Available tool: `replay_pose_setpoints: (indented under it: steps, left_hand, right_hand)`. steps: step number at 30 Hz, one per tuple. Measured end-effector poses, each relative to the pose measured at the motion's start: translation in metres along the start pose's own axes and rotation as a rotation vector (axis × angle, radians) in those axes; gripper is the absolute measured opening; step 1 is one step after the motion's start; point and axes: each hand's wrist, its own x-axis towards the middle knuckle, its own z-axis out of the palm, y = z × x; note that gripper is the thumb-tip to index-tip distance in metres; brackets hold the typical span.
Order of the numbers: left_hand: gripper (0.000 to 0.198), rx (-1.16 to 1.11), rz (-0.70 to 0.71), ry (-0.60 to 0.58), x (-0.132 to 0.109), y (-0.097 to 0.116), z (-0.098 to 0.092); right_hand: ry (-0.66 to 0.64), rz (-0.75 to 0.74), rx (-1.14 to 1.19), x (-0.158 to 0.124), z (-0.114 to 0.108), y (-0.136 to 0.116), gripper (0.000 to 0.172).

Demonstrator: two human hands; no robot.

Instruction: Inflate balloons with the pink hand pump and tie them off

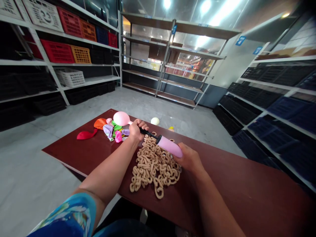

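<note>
A hand balloon pump with a pink barrel [170, 146] and a black rod is held slantwise above the table. My right hand [189, 157] is closed around the barrel's near right end. My left hand [138, 129] grips the pump's black end, and a partly inflated pink balloon [121, 118] sticks out from that fist, its neck largely covered by the fingers. Beneath the pump lies a pile of beige, rope-like curled pieces [150, 164]. Left of the hand are several limp balloons [108, 130] in mixed colours, with a red balloon [86, 134] slightly apart.
The dark red table [237, 177] reaches across in front of me. Beyond its far edge, a pale round balloon [155, 121] and a small yellow thing [171, 128] show near the floor. Shelves with crates [58, 51] stand left; more racks [163, 65] stand behind and right.
</note>
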Motion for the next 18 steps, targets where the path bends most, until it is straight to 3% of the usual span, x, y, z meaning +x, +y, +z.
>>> replay_pose_setpoints:
  steps: [4, 8, 14, 18]
  left_hand:
    - [0.023, 0.024, -0.041, -0.014, -0.009, -0.011, 0.008]
    - [0.022, 0.078, -0.001, 0.032, -0.007, -0.006, 0.01]
    - [0.018, 0.056, 0.096, 0.064, 0.007, 0.021, -0.001]
    - [0.019, 0.02, 0.129, 0.091, 0.011, 0.028, -0.006]
  right_hand:
    - [0.004, 0.006, 0.004, 0.001, 0.006, -0.01, 0.04]
    - [-0.026, 0.022, 0.053, 0.005, 0.007, -0.011, 0.045]
    - [-0.022, -0.003, 0.05, 0.008, 0.0, 0.016, 0.039]
    - [0.0, 0.029, -0.002, 0.005, -0.002, 0.034, 0.031]
